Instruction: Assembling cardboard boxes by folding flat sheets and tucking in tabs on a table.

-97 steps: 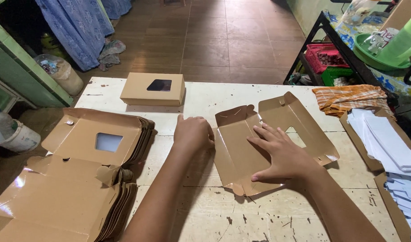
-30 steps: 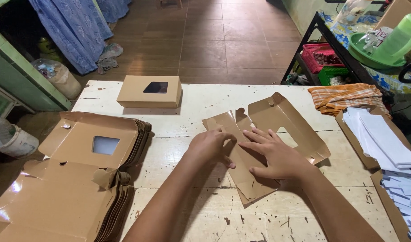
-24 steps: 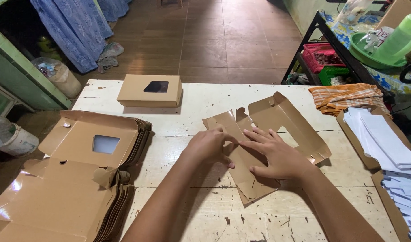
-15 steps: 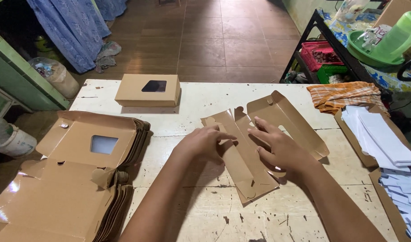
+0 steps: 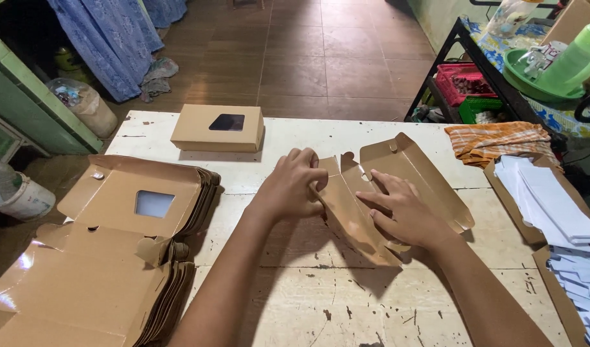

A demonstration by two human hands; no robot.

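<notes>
A flat brown cardboard box blank [image 5: 404,168] lies partly folded in the middle of the white table [image 5: 295,302]. My left hand [image 5: 294,186] grips its left side flap and holds it raised. My right hand [image 5: 405,212] presses flat on the blank's middle panel, fingers spread. The blank's far lid panel stands tilted up behind my right hand.
A finished brown box with a dark window [image 5: 219,127] sits at the table's far edge. A stack of unfolded window blanks [image 5: 108,257] fills the left side. White paper sheets [image 5: 552,205] and an orange cloth [image 5: 497,140] lie at right. A rack with a green tray [image 5: 533,71] stands beyond.
My left hand has slid onto the blank's left flap and lifted it, and the blank has folded narrower. My right hand stays pressed on the middle panel.
</notes>
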